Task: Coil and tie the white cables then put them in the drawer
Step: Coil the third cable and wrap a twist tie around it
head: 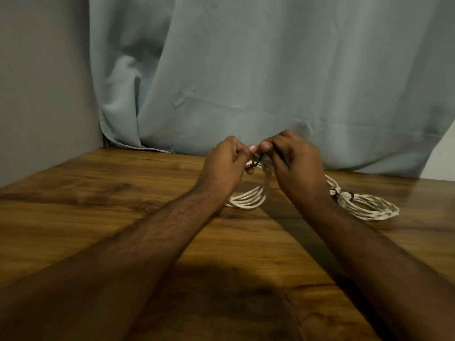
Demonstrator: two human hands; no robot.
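Both hands pinch the top of a white cable coil point(248, 198) that stands on its lower loops on the wooden table point(98, 205). The left hand point(226, 159) clamps the strands with curled fingers, while the right hand point(293, 158) nips a dark tie point(258, 159) at the same spot, thumbs nearly touching. My guess is the tie could slip off before it's snug, since the loops look springy and would fan out if either pinch loosens. Forearms reach forward, wrists slightly raised. Just right of the hands lies a second coil point(364, 207), already banded. Behind is a pale curtain point(246, 70). No drawer in sight.
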